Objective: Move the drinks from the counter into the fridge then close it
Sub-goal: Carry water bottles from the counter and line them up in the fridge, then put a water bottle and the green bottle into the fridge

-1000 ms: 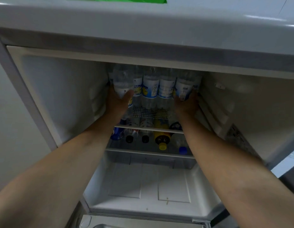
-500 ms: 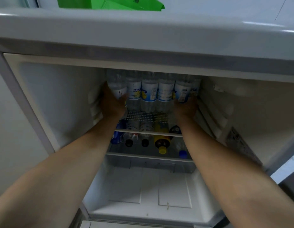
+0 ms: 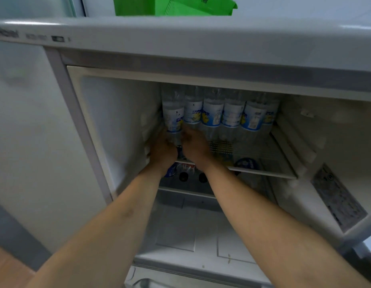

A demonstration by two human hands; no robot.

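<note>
Both hands, left hand (image 3: 162,149) and right hand (image 3: 194,147), curl around the base of the leftmost bottle (image 3: 173,119) on the fridge's upper shelf (image 3: 269,161), apparently seating it in the row; next, I judge, comes release and withdrawal.

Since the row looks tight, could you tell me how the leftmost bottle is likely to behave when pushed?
The leftmost bottle is tall and narrow, so it probably tips easily. It looks like clear thin plastic, so it may flex. Both hands, left and right, at its base should steady it.
</note>
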